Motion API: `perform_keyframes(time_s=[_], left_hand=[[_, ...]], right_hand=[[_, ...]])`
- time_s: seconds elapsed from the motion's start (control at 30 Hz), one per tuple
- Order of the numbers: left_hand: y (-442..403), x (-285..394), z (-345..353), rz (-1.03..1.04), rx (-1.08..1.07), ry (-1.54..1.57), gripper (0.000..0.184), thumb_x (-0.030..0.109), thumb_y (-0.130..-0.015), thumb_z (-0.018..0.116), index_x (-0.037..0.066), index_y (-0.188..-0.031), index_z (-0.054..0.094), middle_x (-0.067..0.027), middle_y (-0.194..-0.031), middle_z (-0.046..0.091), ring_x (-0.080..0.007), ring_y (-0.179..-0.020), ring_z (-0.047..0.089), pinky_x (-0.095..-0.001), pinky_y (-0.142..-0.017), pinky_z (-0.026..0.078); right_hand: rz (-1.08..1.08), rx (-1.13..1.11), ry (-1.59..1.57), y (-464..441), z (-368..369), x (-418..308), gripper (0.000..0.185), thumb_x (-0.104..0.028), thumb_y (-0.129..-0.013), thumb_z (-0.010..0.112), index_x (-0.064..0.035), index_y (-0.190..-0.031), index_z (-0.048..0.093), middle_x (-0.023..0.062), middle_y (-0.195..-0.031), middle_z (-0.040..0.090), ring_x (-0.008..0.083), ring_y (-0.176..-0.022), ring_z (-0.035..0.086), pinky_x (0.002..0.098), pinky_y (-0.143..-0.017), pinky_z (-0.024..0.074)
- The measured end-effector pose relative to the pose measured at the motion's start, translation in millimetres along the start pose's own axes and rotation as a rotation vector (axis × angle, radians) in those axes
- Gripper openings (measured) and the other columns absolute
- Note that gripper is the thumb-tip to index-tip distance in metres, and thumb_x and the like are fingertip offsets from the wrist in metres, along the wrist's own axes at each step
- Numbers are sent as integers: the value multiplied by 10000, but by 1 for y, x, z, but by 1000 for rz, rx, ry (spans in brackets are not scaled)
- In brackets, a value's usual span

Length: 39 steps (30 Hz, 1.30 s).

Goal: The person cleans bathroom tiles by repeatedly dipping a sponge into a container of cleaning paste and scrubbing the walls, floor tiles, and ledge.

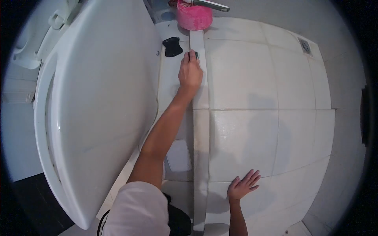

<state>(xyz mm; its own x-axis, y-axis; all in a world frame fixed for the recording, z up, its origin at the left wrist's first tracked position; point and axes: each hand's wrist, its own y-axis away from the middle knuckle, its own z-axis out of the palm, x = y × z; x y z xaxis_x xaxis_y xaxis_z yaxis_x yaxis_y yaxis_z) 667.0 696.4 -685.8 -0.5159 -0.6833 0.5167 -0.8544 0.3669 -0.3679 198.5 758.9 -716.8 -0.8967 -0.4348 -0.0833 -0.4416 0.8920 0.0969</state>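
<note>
One small dark object (197,55), partly hidden, is held under the closely curled fingers of the left hand (191,74) at the narrow white ledge's (201,92) far stretch; the right hand (242,188) is spread wide on glossy white tiles (244,78), near right. By overreaching, the round pink tub (195,17) could be knocked

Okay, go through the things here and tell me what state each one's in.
Left hand: closed around a small dark object
Right hand: palm down on the tiles, fingers spread
Pink container: upright
Grey handle: extending over the container
Black object: lying flat, not held
Drain grate: in place
</note>
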Motion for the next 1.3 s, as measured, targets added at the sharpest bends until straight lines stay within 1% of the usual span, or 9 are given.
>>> perform_keyframes(time_s=[0.1,0.43,0.6,0.73,0.87,0.9,1.0,1.1,1.3], left_hand=[[-49,6,2,-88,-236,-70,340,112,-879,510,12,-1203,504,-214,-1136,565,-402,-1045,559,-494,-885,458],[-90,9,25,-257,-188,9,394,204,-897,487,70,-1267,487,-191,-1247,515,-406,-1077,547,-495,-880,462],[55,5,-35,-344,-113,291,430,265,-932,429,-21,-1241,515,-273,-912,626,-447,-920,584,-494,-821,450],[150,5,-86,-536,-216,410,411,222,-942,434,-35,-1255,503,-286,-1026,614,-401,-976,600,-430,-870,452],[89,-13,-79,-284,-50,335,344,149,-935,473,-83,-1182,533,-258,-954,624,-425,-892,587,-462,-782,460],[58,-37,-53,25,236,321,284,107,-901,508,-45,-1134,568,-232,-910,623,-432,-845,576,-473,-721,453],[27,-72,-6,273,-82,-336,362,35,-767,579,95,-1124,601,-126,-1204,583,-301,-1169,510,-687,-885,327],[89,-75,-14,292,-69,-184,397,56,-799,535,84,-1192,581,-86,-1327,514,-303,-1285,405,-695,-963,231],[219,-54,-126,414,-629,-225,583,29,-729,620,120,-1296,520,-68,-1402,448,-298,-1323,352,-643,-968,249]], right_hand=[[-32,-2,18,0,4,7,669,-409,-921,331,-32,-1459,205,194,-1536,119,402,-1418,59,618,-1066,-27],[-6,-20,-25,2,-14,-1,674,-376,-903,380,-39,-1460,206,202,-1532,125,420,-1412,62,652,-1051,2],[-19,-14,-18,3,-16,-4,678,-349,-901,398,-60,-1472,176,172,-1541,116,389,-1420,60,643,-1056,14],[-17,5,-17,3,-10,-5,661,-356,-908,392,-51,-1464,206,175,-1542,114,395,-1418,68,649,-1055,7],[-23,34,-5,4,-8,-6,649,-375,-926,370,-60,-1469,203,158,-1545,113,381,-1420,78,640,-1061,24],[-24,26,-1,4,-6,-8,649,-375,-926,370,-60,-1469,203,158,-1545,113,381,-1420,78,640,-1061,24],[-19,17,-14,4,-3,-6,647,-365,-929,368,-77,-1477,178,142,-1547,115,369,-1423,68,651,-1052,38],[-18,35,10,6,-2,-5,641,-395,-938,347,-81,-1475,192,144,-1546,117,378,-1421,71,651,-1055,54],[-23,65,3,7,-6,-10,640,-389,-938,354,-97,-1480,179,139,-1547,119,384,-1418,80,662,-1051,64]])
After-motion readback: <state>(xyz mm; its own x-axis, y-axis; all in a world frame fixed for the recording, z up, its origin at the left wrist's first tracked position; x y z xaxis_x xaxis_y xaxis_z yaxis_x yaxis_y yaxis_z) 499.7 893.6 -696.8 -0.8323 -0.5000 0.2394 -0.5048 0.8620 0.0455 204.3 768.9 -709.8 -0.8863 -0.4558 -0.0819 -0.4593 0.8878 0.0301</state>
